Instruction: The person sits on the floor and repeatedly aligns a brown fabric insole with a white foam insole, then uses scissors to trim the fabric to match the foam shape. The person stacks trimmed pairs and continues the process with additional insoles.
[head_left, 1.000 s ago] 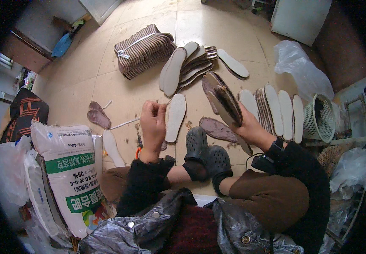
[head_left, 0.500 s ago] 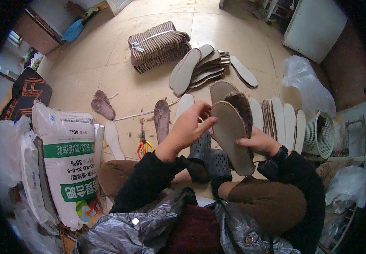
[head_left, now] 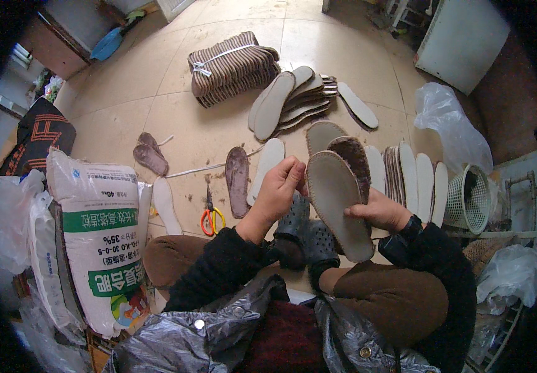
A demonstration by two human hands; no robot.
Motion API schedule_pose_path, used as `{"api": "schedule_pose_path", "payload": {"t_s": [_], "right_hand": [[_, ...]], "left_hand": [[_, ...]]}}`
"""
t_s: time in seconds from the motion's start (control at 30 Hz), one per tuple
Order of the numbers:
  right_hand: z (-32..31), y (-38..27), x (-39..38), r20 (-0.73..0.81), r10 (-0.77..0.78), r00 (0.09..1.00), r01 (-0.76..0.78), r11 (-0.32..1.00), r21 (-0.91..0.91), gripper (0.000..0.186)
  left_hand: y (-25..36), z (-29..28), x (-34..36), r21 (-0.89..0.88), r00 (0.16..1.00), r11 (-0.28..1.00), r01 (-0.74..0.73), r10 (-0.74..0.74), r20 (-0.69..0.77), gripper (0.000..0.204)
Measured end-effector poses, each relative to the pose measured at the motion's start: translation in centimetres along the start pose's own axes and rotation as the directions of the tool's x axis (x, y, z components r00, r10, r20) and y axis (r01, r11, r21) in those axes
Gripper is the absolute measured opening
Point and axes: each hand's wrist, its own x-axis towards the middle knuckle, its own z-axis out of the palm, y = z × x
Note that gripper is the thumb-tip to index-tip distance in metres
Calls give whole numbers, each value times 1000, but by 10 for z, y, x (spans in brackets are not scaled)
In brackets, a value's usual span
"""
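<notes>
My right hand grips a fuzzy-lined insole with its pale grey face toward me, the thumb lying on that face. Behind it shows a brown fleecy insole, and another grey insole face rises farther back. My left hand is closed in a pinch at the left edge of the front insole; anything between its fingertips is too small to make out. Left of that hand, a pale insole and a brown fleecy insole lie on the floor, beside orange-and-yellow-handled scissors.
A tied bundle of insoles stands far ahead, next to a loose pile. A row of insoles, a white basket and a plastic bag are at right. A large printed sack fills the left.
My left hand has drawn its fingers together into a pinch and shifted slightly left. The insoles in my right hand have tilted and moved a little.
</notes>
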Motion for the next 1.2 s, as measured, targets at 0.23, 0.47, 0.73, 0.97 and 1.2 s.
{"api": "schedule_pose_path", "payload": {"t_s": [0.23, 0.47, 0.73, 0.97, 1.2], "right_hand": [[-3, 1, -4, -120, 75, 990, -59, 990, 128, 49], [-3, 5, -1, -172, 89, 981, -29, 947, 321, 47], [3, -6, -2, -212, 94, 973, -24, 950, 312, 46], [-4, -4, -6, -196, 113, 974, -46, 946, 319, 48], [-8, -11, -10, -179, 75, 981, 8, 906, 423, 47]], "left_hand": [[-66, -63, -10, 314, 972, 931, 187, -128, -199, 20], [-176, -215, -58, 711, 721, 209, 671, 40, -692, 46], [-162, -199, -83, 540, 457, -104, 835, -416, -786, 37], [-174, -212, -98, 651, 526, -131, 748, -482, -701, 24], [-195, -230, -113, 613, 487, -92, 784, -522, -701, 29]]}}
